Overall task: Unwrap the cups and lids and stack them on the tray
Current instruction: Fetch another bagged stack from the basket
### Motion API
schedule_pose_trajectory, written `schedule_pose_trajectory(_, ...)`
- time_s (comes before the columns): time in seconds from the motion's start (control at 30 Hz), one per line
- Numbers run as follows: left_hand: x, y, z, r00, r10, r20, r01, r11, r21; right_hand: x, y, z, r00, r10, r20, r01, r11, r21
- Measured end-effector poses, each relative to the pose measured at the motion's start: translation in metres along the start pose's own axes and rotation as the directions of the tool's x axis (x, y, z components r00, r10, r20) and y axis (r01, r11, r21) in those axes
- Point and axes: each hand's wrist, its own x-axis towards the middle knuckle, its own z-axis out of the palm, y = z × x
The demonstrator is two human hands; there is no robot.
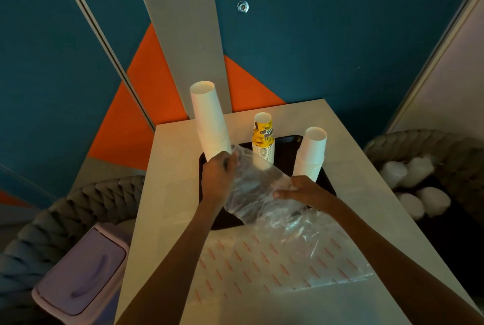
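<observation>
cups (pixel 209 120) on tray (pixel 286 154), pale table (pixel 170 180), blue wall (pixel 314 49)

Left hand (pixel 218 176) gripping far end of clear plastic wrap (pixel 255 189); right hand (pixel 301 191) clasping its near side, thumb showing below. Wrap lying across black tray (pixel 289 141) on pale table (pixel 170 167). Tall white cup stack (pixel 209 120), yellow printed cup stack (pixel 263 138) and short white cup stack (pixel 311 151) standing on tray. Printed wrapper sheet (pixel 275 264) lying nearer, on table.
</observation>
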Motion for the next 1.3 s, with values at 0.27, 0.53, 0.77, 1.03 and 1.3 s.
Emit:
schedule_pose_trajectory(0.27, 0.02, -0.017, -0.025, 0.995, -0.006, -0.098, 0.02, 0.99, 0.139, -0.002, 0.012, -0.007, 0.996, 0.08, -0.042, -0.08, 0.997, -0.003)
schedule_pose_trajectory(0.53, 0.03, -0.045, -0.044, 0.98, -0.144, -0.139, 0.158, 0.983, 0.095, -0.001, 0.007, -0.014, 0.996, -0.025, -0.088, 0.025, 1.0, -0.004)
schedule_pose_trajectory(0.77, 0.011, -0.042, -0.035, 0.995, -0.065, -0.069, 0.075, 0.985, 0.153, -0.004, 0.02, -0.014, 0.991, 0.013, -0.134, -0.003, 0.997, 0.071)
schedule_pose_trajectory(1.03, 0.032, -0.053, -0.055, 0.987, 0.128, -0.101, -0.096, 0.958, 0.271, -0.004, 0.012, -0.004, 0.985, 0.052, -0.165, -0.058, 0.998, -0.031)
schedule_pose_trajectory(1.3, -0.011, -0.049, -0.039, 0.83, -0.558, -0.015, 0.42, 0.642, -0.642, -0.017, 0.016, 0.004, 0.966, -0.024, -0.257, 0.069, 0.983, 0.169)
